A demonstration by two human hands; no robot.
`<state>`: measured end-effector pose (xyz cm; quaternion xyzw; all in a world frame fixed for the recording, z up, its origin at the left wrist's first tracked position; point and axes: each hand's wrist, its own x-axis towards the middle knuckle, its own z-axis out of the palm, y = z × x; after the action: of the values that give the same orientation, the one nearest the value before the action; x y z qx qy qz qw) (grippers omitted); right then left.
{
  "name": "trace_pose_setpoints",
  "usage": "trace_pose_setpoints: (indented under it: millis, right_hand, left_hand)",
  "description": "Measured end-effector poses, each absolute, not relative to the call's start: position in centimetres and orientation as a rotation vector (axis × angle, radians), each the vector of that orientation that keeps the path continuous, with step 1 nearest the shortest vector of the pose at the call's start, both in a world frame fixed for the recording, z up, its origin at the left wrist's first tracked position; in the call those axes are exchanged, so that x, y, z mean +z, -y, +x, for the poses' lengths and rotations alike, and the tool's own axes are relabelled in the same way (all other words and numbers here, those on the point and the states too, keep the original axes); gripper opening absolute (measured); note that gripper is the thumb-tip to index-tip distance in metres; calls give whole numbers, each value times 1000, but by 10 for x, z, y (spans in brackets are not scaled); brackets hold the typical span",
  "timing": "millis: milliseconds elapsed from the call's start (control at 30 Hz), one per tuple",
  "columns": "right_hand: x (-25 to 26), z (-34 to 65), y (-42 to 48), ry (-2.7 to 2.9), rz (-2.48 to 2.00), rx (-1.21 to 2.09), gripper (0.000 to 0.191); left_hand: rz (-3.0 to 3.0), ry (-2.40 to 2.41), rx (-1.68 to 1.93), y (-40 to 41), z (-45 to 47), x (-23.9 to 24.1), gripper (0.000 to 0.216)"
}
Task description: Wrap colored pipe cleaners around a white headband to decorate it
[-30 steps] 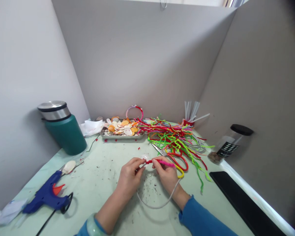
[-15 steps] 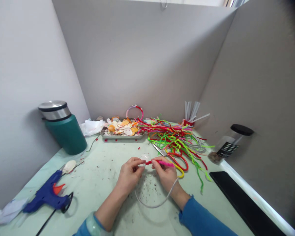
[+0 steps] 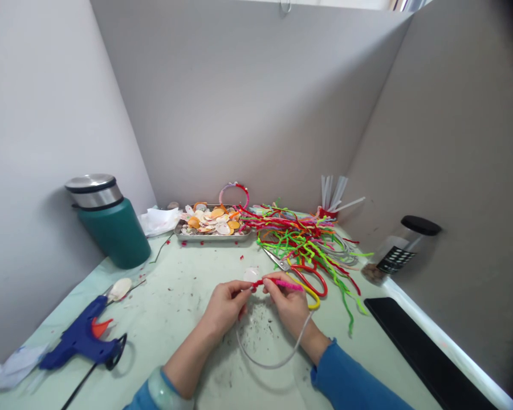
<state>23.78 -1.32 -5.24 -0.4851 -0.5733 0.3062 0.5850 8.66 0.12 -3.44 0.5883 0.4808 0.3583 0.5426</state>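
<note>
Both hands work on a thin grey-white hoop (image 3: 270, 365), its bare lower part hanging in a loop toward me. Its upper stretch is wrapped in a fuzzy pipe cleaner (image 3: 291, 285), red toward the left and bright pink toward the right. My left hand (image 3: 226, 306) is closed, thumb and forefinger pinching the red pipe cleaner at its left end. My right hand (image 3: 291, 307) is closed around the wrapped stretch, with the pink part lying over its fingers. Just behind the fingertips, a small clear disc (image 3: 252, 274) lies on the table.
A blue glue gun (image 3: 83, 336) and a green bottle (image 3: 113, 230) stand left. At the back are a shell tray (image 3: 214, 239), a decorated hoop (image 3: 234, 185) and a pipe cleaner heap (image 3: 308, 233). Scissors (image 3: 310, 280) lie right, near a tilted jar (image 3: 399, 250) and a black bar (image 3: 423, 347).
My left hand has shifted slightly down, its fingers curling more below the red end. The hoop's loop has swung a little lower and right. My right hand is almost unmoved.
</note>
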Motion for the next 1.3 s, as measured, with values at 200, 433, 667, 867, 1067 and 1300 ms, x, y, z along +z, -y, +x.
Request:
trace_pose_setpoints:
  millis: [200,433,667,867,1067,1300]
  right_hand:
    - [-51,237,14,1346,-1141,716,16]
    - [-51,237,15,1355,-1125,740,17]
    - [-50,236,15,1362,-1123,713,18]
    - [-46,235,18,1426,-1113,698,18]
    - [-46,235,18,1437,-1112,694,17]
    - [-47,235,17,1411,-1126,683,17]
  left_hand:
    - [1229,-1051,884,1,89,-29,36]
    - [1107,-889,935,2,85,-30,38]
    - [1326,-1096,906,2,89,-34,29]
    - [1862,-1351,970,3,88,-37,13]
    - [1970,-1389,1015,4,87,-34,14]
    - [1950,-1399,1005,3,87,-35,15]
